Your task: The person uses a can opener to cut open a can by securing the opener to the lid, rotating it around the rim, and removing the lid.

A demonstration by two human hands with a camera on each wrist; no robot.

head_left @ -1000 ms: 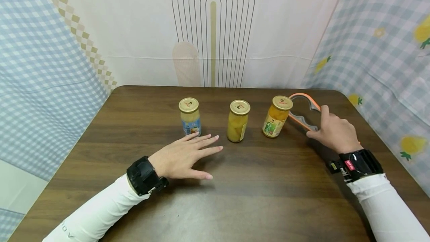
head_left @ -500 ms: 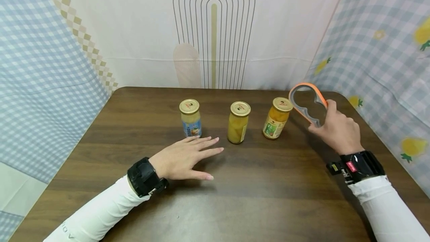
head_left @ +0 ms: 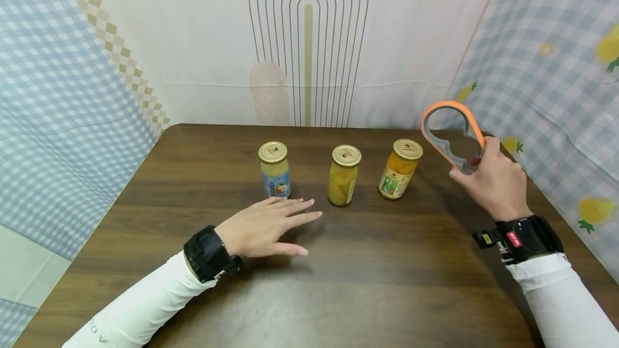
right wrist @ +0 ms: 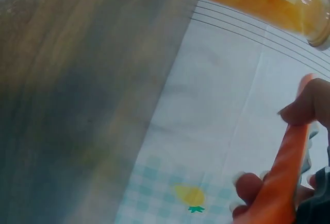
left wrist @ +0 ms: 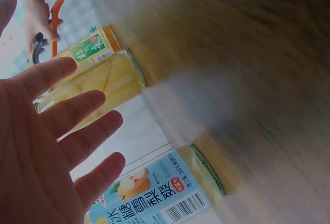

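Observation:
In the head view my right hand grips the handles of an orange and grey jar opener, its looped head pointing up and left above the table. The right wrist view shows the thumb and fingers around the orange handle. My left hand is spread, palm down, fingertips near the foot of a blue-labelled glass jar. Beside that jar stand a jar of pale yellow fruit and, farther right, a jar of orange fruit with a green-and-cream label. All three have gold lids on.
Everything stands on a dark wood table. A white cloth with arch lines hangs behind its far edge. Blue checked cloth with lemon prints hangs along the right side, and more checked cloth at the left.
My right hand has lifted the jar opener from behind the orange-fruit jar, up and to the right, and its loop has tilted more upright. The left hand and the jars stay put.

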